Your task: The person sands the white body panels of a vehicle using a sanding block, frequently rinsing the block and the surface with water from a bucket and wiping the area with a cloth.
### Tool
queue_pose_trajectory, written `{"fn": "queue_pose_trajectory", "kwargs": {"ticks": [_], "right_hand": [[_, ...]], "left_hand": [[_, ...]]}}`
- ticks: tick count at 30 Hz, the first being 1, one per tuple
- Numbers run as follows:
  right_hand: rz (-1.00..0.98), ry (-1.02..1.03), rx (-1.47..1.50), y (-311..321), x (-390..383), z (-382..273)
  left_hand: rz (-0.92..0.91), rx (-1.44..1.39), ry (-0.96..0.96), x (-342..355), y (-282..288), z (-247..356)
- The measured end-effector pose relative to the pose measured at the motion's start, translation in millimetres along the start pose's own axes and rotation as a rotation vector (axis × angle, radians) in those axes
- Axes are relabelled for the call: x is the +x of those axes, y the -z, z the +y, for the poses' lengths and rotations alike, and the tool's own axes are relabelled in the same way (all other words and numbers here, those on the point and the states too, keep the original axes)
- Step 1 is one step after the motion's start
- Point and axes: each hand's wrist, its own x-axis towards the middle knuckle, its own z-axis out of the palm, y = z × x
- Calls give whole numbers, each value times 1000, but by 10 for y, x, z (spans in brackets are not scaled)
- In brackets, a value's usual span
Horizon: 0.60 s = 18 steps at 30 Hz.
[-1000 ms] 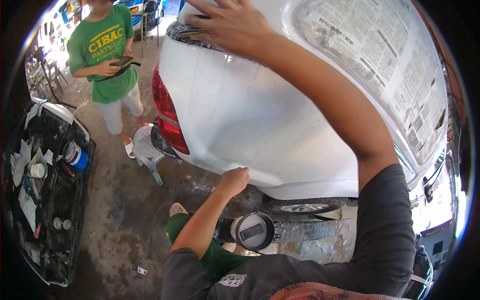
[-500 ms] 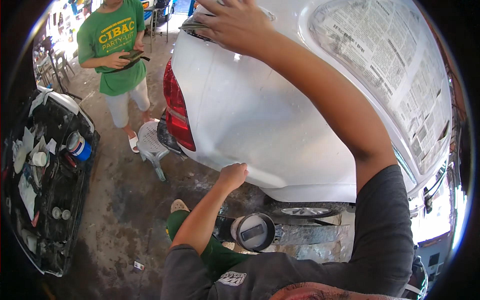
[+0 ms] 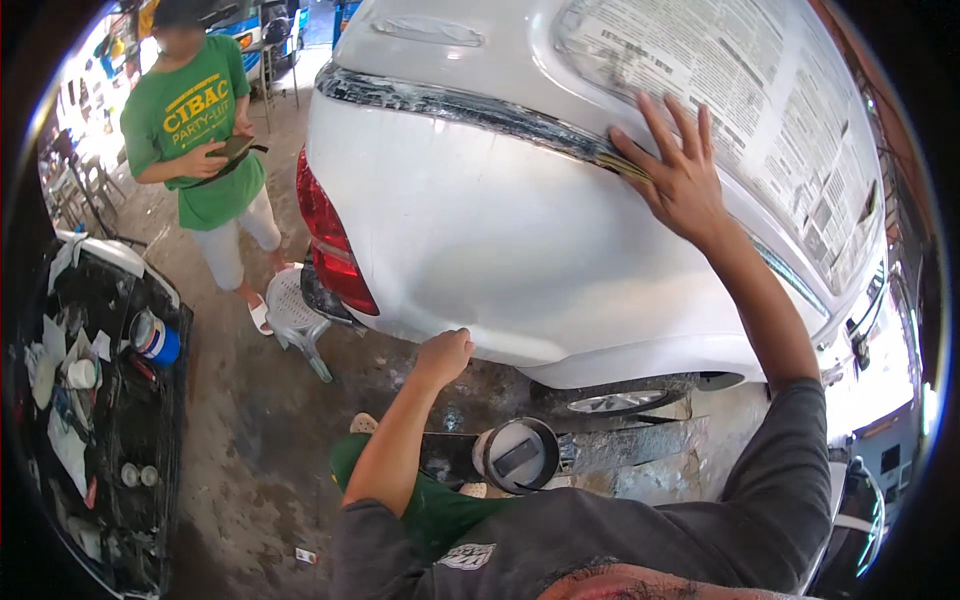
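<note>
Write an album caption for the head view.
Right hand over a thin pad on the dark strip of a white vehicle, left hand curled near its lower edge, newspaper sheets beyond.

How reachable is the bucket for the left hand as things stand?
Probably yes: the left hand, curled near the lower edge of the white car, seems close to the bucket, and nothing visible covers its open top. Depth is hard to judge.

Dark grey short-sleeved T-shirt (image 3: 610, 540), 1 white print (image 3: 467, 557), green legwear (image 3: 455, 520)
</note>
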Motion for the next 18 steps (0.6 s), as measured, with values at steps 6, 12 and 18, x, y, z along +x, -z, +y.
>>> {"fn": "queue_pose_trajectory", "kwargs": {"ticks": [6,12,18], "right_hand": [[31,-494,892,522,-725,-423],[138,-1333,2151,351,-905,-701],[-96,-1213,2100,376,-605,-462]], "left_hand": [[-35,-2,-22,28,-59,170],[-94,20,-84,105,-200,335],[-117,-28,-89,127,-242,443]]}}
